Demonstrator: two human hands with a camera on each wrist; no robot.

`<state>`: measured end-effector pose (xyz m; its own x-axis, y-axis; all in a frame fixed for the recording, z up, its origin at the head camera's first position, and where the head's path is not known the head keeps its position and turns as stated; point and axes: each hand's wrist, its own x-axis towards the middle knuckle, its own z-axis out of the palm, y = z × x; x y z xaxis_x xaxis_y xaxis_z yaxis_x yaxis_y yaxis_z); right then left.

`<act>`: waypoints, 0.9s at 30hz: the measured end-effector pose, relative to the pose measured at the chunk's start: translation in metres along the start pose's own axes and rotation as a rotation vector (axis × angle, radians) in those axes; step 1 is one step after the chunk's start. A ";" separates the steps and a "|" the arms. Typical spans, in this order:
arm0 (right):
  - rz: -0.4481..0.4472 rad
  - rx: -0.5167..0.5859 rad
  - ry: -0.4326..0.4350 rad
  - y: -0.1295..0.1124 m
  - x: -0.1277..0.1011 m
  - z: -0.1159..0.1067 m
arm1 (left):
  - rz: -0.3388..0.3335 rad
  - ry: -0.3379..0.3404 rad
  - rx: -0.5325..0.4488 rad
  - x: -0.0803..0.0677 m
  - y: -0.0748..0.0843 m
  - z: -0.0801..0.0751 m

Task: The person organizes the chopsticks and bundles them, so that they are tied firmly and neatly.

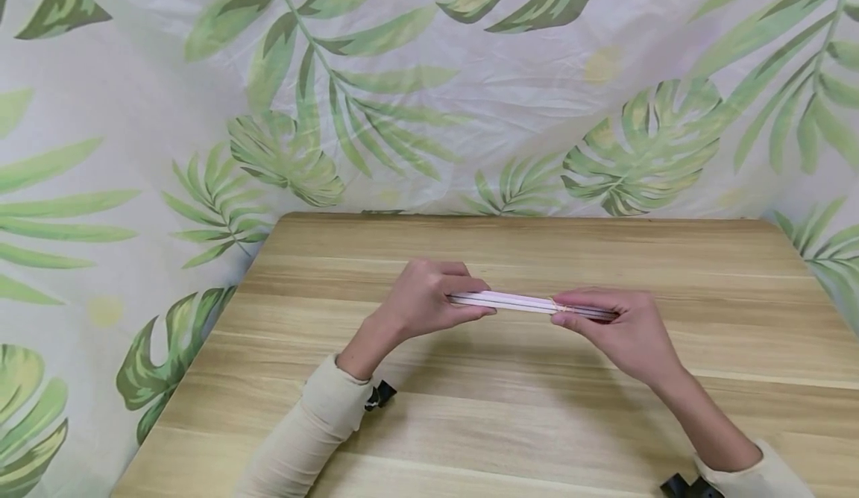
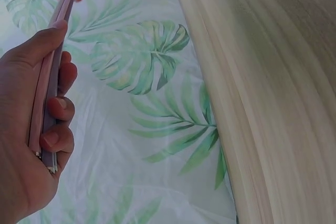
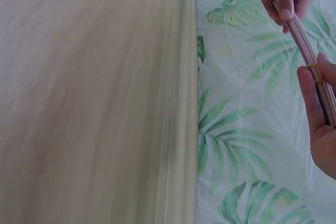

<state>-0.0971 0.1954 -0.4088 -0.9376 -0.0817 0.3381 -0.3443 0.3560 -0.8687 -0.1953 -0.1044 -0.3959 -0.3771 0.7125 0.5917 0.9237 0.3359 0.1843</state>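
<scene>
Between my two hands a bundle of slim, pale pink and lilac sticks (image 1: 520, 302) is held roughly level above the table. A thin yellow rubber band (image 1: 559, 306) is wound round it near its right end. My left hand (image 1: 426, 300) grips the left part, thumb on one side and fingers curled round the other; the left wrist view shows the sticks' ends (image 2: 51, 168) near that palm. My right hand (image 1: 631, 330) pinches the bundle at the band between thumb and fingers, and the rubber band (image 3: 315, 72) shows beside its fingertips in the right wrist view.
Below the hands stretches a wood-grain table (image 1: 510, 423), its far edge meeting a pale cloth (image 1: 510, 95) printed with green leaves. Black wrist devices (image 1: 380, 395) sit at both cream sleeves (image 1: 302, 431).
</scene>
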 end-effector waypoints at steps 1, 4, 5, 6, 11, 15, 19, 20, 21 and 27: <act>-0.002 -0.014 -0.001 -0.001 0.001 0.002 | -0.003 -0.003 0.003 0.000 0.001 0.000; 0.000 -0.049 -0.005 -0.003 0.004 0.003 | -0.023 0.002 0.005 0.000 0.002 0.001; 0.000 -0.062 -0.005 -0.003 0.004 0.001 | -0.029 0.007 0.003 0.000 0.002 0.000; -0.001 -0.062 -0.007 -0.004 0.005 0.000 | -0.034 0.013 0.003 -0.001 0.001 0.000; -0.016 -0.046 -0.001 -0.004 0.008 -0.015 | -0.062 0.052 0.006 -0.003 -0.001 -0.003; -0.019 -0.067 -0.005 -0.003 0.010 -0.021 | -0.086 0.059 -0.005 -0.004 -0.002 -0.005; -0.044 -0.117 -0.004 0.000 0.011 -0.020 | -0.095 0.056 -0.002 -0.005 -0.001 -0.004; -0.051 -0.126 -0.004 0.001 0.011 -0.020 | -0.096 0.055 -0.004 -0.005 -0.001 -0.003; -0.058 -0.133 -0.005 0.001 0.011 -0.019 | -0.096 0.054 -0.008 -0.005 0.000 -0.003; -0.108 -0.074 -0.065 0.002 0.013 -0.005 | -0.090 0.023 -0.032 -0.003 0.003 0.004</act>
<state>-0.1097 0.1998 -0.4040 -0.8975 -0.1827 0.4014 -0.4407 0.4096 -0.7988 -0.1912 -0.1029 -0.4003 -0.4575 0.6661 0.5891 0.8880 0.3776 0.2625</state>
